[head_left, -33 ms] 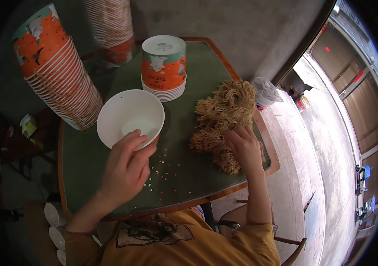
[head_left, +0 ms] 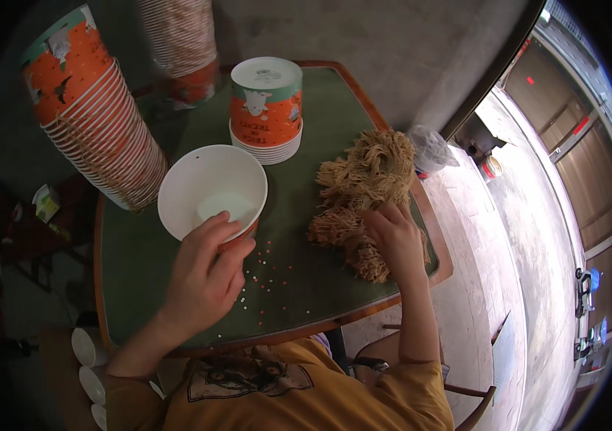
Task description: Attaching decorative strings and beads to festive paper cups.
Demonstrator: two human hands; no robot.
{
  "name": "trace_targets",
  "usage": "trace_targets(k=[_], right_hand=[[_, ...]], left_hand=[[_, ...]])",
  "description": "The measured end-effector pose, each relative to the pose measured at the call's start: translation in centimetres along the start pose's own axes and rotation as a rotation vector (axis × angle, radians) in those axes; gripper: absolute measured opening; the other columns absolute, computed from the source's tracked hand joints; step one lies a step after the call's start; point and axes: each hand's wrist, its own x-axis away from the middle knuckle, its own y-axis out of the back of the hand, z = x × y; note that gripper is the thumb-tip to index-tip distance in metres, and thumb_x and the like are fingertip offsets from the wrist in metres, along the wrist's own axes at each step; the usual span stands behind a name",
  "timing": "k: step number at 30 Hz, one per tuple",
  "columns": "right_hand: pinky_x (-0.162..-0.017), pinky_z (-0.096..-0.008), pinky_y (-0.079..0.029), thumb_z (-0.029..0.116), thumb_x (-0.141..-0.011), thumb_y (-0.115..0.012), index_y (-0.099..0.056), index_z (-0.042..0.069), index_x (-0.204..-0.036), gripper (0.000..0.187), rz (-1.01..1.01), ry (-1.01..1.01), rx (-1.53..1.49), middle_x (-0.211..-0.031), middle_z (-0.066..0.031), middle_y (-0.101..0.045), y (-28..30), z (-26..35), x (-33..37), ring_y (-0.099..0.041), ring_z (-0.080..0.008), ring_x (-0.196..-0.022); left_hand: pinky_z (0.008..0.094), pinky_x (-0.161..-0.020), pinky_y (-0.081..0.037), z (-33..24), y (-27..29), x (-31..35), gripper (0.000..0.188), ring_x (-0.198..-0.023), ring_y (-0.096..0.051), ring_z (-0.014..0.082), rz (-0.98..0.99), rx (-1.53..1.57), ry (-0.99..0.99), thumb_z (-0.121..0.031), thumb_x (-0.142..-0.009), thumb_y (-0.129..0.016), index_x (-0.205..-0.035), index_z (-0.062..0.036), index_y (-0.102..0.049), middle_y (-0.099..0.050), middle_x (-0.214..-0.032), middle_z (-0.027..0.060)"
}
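A white-lined paper bucket [head_left: 185, 188] stands on the green table, tilted toward me, with a small dark hole near its far rim. My left hand [head_left: 209, 276] grips its near rim, fingertips inside and thumb outside. On the right lies a shaggy heap of tan twine [head_left: 367, 176], its lower part more reddish. My right hand [head_left: 394, 233] is closed on the near side of this heap, fingers pinched on strands; how many strands is hidden. Small white and red dots [head_left: 266, 280] are scattered on the table between my hands.
A tall leaning stack of orange-and-green buckets [head_left: 97, 115] rises at the left, tan twine along it. Another stack [head_left: 180, 50] stands behind. Upside-down nested buckets [head_left: 265, 108] sit at the far middle. A clear plastic bag [head_left: 431, 149] lies past the table's right edge.
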Motion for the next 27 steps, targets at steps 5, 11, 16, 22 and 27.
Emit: trace_targets(k=[5,11,16,22,27], right_hand=[[-0.072,-0.0406,-0.051,0.010,-0.085,-0.065,-0.067,0.012,-0.100,0.015,0.013,-0.004,-0.184,-0.088,-0.0089,-0.057,-1.2,0.9,-0.4,-0.062,-0.0298,-0.083],[-0.075,-0.0414,-0.052,0.010,-0.088,-0.060,-0.067,0.012,-0.101,0.015,0.025,-0.075,-0.203,-0.091,-0.0109,-0.059,-1.7,1.5,-1.2,-0.063,-0.0314,-0.087],[-0.077,-0.0417,-0.051,0.009,-0.086,-0.061,-0.067,0.010,-0.099,0.015,0.045,-0.087,-0.156,-0.095,-0.0093,-0.060,-1.6,-0.9,-1.5,-0.062,-0.0303,-0.090],[-0.078,-0.0406,-0.051,0.013,-0.084,-0.064,-0.062,0.009,-0.090,0.007,0.174,0.053,0.009,-0.090,-0.0081,-0.058,-3.0,-1.8,-0.8,-0.059,-0.0276,-0.093],[-0.069,-0.0393,-0.051,0.012,-0.082,-0.064,-0.060,0.011,-0.086,0.006,0.044,0.050,0.079,-0.087,-0.0062,-0.055,-2.7,-0.9,-0.4,-0.059,-0.0248,-0.086]], left_hand=[[0.0442,-0.091,-0.047,-0.4,0.1,0.8,0.041,-0.118,-0.054,0.0334,0.005,0.023,-0.062,0.003,-0.069,-0.066,-0.108,-0.0059,-0.063,-0.053,-0.121,0.0120],[0.0436,-0.091,-0.049,-0.5,-0.4,1.5,0.036,-0.115,-0.056,0.0325,0.013,0.091,-0.068,0.003,-0.069,-0.066,-0.104,-0.0052,-0.065,-0.056,-0.116,0.0116],[0.0413,-0.089,-0.051,-0.8,-1.0,2.1,0.031,-0.112,-0.058,0.0308,0.048,0.165,-0.094,0.001,-0.071,-0.066,-0.101,-0.0038,-0.068,-0.058,-0.114,0.0109],[0.0383,-0.088,-0.052,-1.3,-1.8,2.2,0.029,-0.114,-0.057,0.0288,0.094,0.186,-0.091,0.000,-0.072,-0.066,-0.101,-0.0036,-0.071,-0.057,-0.115,0.0091],[0.0372,-0.088,-0.052,-1.2,-2.0,2.5,0.028,-0.115,-0.057,0.0278,0.115,0.192,-0.072,-0.001,-0.072,-0.066,-0.100,-0.0045,-0.070,-0.057,-0.114,0.0084]])
